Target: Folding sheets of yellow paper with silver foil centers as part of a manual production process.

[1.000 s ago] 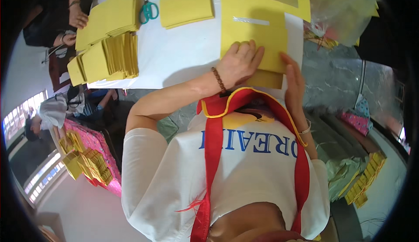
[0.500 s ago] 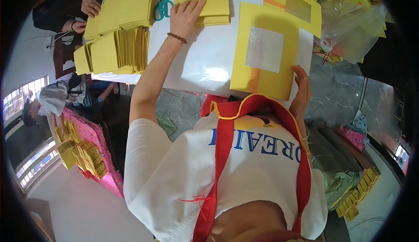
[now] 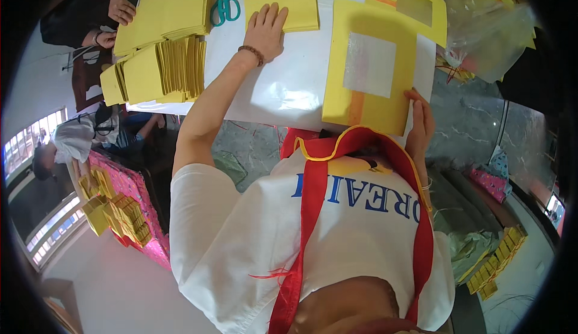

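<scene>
My left hand (image 3: pixel 265 34) lies with its fingers stretched out on the near edge of a folded yellow paper piece (image 3: pixel 295 10) on the white table. My right hand (image 3: pixel 420 123) is at the right edge of a large yellow paper sheet (image 3: pixel 343 106), its fingers extended and a fingertip against that edge. I cannot see its thumb. A clear window (image 3: pixel 369 64) is set in the sheet, with an orange strip (image 3: pixel 356 108) below it. Teal-handled scissors (image 3: pixel 225 8) lie left of the folded piece.
Stacks of folded yellow paper (image 3: pixel 162 9) fill the table's left end, beside another person's hands (image 3: pixel 122 10). A second windowed sheet (image 3: pixel 436 18) and a clear plastic bag (image 3: pixel 490 36) are at the right. Another person sits by a pink-covered table (image 3: pixel 135 204).
My left hand has slid toward me, down to the folded piece's near edge. The layers of that piece now look lined up, with no lower layer sticking out. My right hand stays by the sheet.
</scene>
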